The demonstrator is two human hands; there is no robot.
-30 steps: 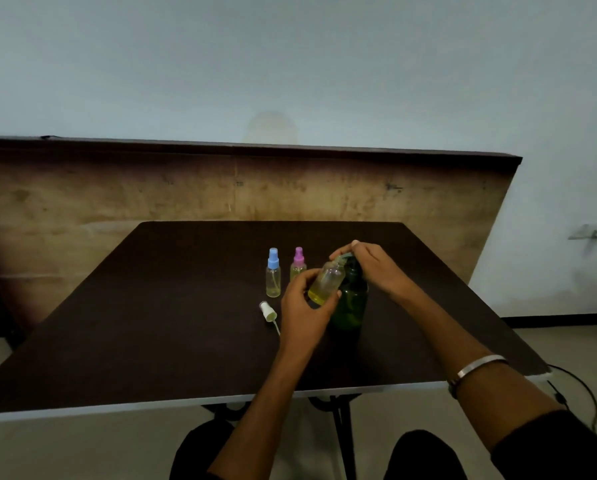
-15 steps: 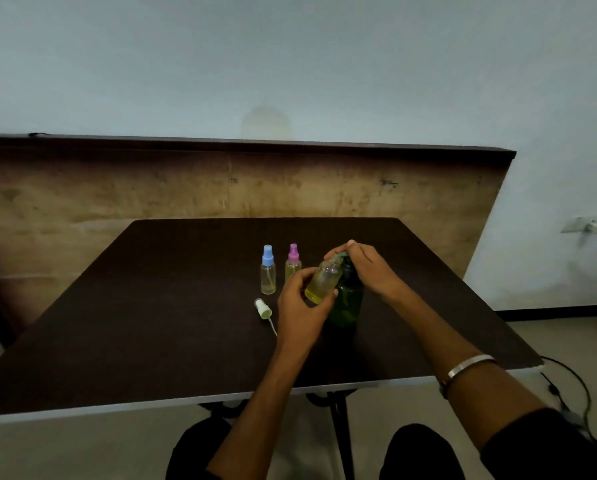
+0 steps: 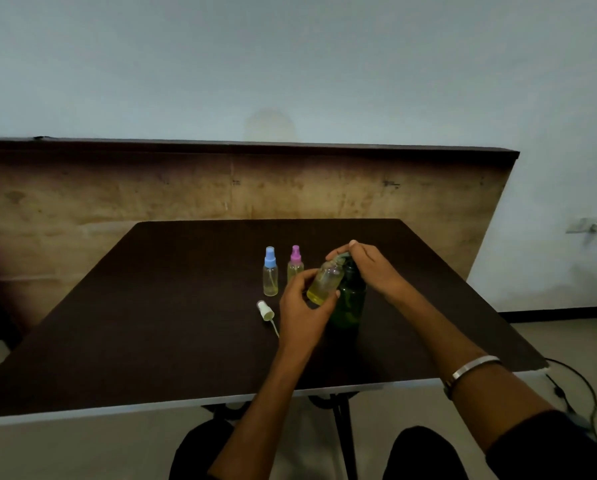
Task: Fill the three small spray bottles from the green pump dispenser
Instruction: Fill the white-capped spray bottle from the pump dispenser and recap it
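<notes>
Here, gripping a tilted open spray bottle (image 3: 325, 284) in the left hand (image 3: 302, 311), mouth up against the spout of the green pump dispenser (image 3: 349, 299); pressing down on its pump head with the right hand (image 3: 368, 268). Lying just left of the left hand, a white spray cap (image 3: 265, 310). Standing beyond, blue-capped bottle (image 3: 270, 276) and pink-capped bottle (image 3: 295, 266).

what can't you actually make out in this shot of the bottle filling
Head view only:
- The green pump dispenser: its pump head and spout are covered by the right hand.
- The uncapped spray bottle: its mouth is tucked under that hand, so any flow is hidden; the left hand covers its lower side.
- The pink-capped bottle: its base is behind the left hand.
- Fill levels are uncertain in the dim light.
</notes>
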